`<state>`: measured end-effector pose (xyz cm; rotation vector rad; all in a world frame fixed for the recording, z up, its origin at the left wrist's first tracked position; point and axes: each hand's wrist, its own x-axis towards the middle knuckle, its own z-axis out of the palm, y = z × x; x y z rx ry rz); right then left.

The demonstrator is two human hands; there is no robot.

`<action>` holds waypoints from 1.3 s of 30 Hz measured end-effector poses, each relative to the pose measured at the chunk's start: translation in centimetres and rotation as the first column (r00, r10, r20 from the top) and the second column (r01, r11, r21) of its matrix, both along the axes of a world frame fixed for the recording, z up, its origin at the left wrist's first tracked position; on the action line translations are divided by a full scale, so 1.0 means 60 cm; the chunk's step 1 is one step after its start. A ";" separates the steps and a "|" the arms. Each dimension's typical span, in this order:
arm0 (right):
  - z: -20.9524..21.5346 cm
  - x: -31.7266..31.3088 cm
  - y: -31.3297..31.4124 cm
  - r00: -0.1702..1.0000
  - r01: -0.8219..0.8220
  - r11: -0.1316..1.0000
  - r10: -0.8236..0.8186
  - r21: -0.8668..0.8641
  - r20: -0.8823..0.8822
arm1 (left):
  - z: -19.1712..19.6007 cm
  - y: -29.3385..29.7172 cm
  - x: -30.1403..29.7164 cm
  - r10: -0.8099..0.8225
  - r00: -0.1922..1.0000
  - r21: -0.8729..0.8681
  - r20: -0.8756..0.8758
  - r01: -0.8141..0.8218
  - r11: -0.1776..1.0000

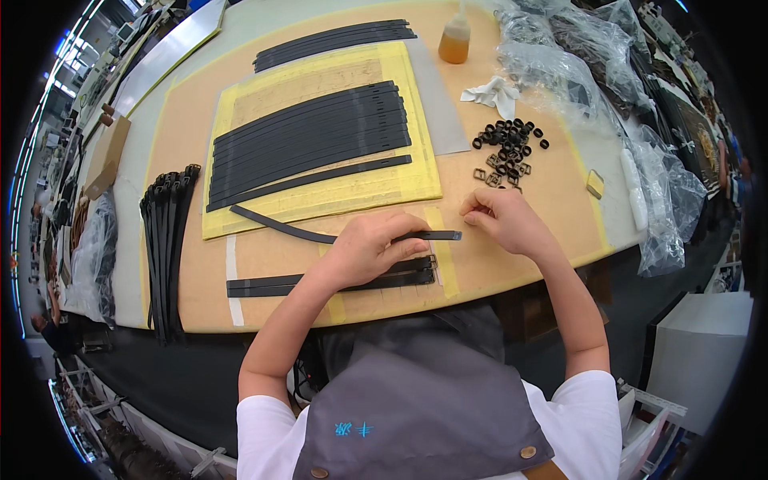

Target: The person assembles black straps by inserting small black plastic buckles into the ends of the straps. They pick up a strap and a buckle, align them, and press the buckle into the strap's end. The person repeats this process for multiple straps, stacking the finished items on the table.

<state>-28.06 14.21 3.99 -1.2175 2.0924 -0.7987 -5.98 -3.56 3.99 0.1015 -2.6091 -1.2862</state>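
Observation:
My left hand [372, 248] is closed round a long black strap [280, 227] near one end. That end sticks out to the right past my fingers, while the rest curves away to the left. Thumb and fingers of my right hand [506, 221] are pressed together a little beyond the strap's tip, apart from it. Whatever they may hold is too small to make out. Just above that hand lie several metal buckles [494, 179] and a heap of small black rings [512, 138]. Below my left hand, straps with buckles [264, 289] lie side by side.
A yellow-edged board [428, 172] carries a row of black straps [308, 132]. More straps [332, 40] lie behind it. Buckled straps [168, 248] are bundled at left. A bottle of amber liquid [454, 40], a white cloth [494, 96], a small yellow block [594, 184] and plastic wrap [552, 60] surround the right side.

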 end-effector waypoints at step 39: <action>-0.084 0.097 -0.014 0.450 0.597 0.776 -0.113 -0.205 0.886 | -0.024 -0.013 -0.004 0.197 0.979 0.059 -0.047 -0.194 0.979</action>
